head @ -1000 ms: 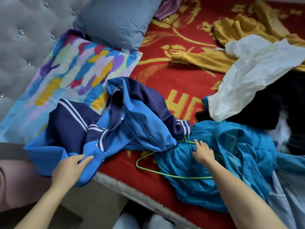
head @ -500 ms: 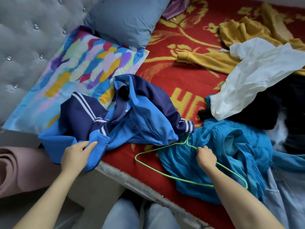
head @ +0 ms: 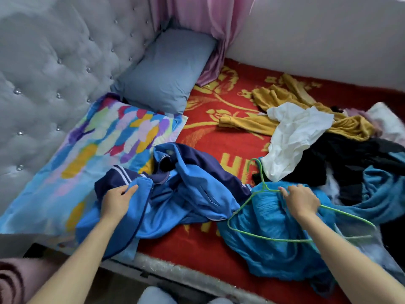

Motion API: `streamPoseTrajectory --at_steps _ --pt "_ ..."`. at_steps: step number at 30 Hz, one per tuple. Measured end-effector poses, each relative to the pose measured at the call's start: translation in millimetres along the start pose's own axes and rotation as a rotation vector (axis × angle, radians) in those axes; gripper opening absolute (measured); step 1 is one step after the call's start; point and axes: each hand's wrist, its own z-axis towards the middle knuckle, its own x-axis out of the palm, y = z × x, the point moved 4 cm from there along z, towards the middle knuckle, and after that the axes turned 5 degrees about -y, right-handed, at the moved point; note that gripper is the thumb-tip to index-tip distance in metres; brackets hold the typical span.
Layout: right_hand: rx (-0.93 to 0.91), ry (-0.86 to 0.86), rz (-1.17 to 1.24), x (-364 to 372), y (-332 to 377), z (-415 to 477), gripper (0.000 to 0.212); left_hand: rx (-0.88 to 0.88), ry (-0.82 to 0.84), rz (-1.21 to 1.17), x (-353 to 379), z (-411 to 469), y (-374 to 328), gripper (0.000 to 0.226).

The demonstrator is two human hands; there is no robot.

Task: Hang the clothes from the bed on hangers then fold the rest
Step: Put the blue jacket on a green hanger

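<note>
Left forearm reaches forward from the lower left. Left hand (head: 118, 201) pinches light-blue fabric of the blue track jacket (head: 188, 194), thumb on top; the jacket lies crumpled at the near bed edge. Right hand (head: 302, 200) has fingers curled round the green wire hanger (head: 263, 179), which lies on a teal crinkled garment (head: 269, 216) with its hook pointing away.
</note>
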Motion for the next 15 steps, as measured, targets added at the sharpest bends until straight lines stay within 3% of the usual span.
streamPoseTrajectory --at_steps 5,8,11,15 --pt "0.007 0.036 0.003 -57.6 33.4 -23.3 0.037 0.116 0.193 -0.011 -23.9 41.5 -15.9 0.049" --pt "-0.033 -0.103 -0.002 -94.6 58.9 -39.4 0.044 0.131 0.236 -0.08 -40.5 60.8 -20.7 0.042" --pt "0.066 -0.232 0.22 -136.3 74.1 -51.9 0.054 0.177 0.234 -0.131 -66.4 70.9 -27.6 0.04" --pt "0.2 -0.214 0.591 -174.1 78.9 -47.7 0.05 0.215 0.199 -0.275 -98.1 73.4 -45.8 0.033"
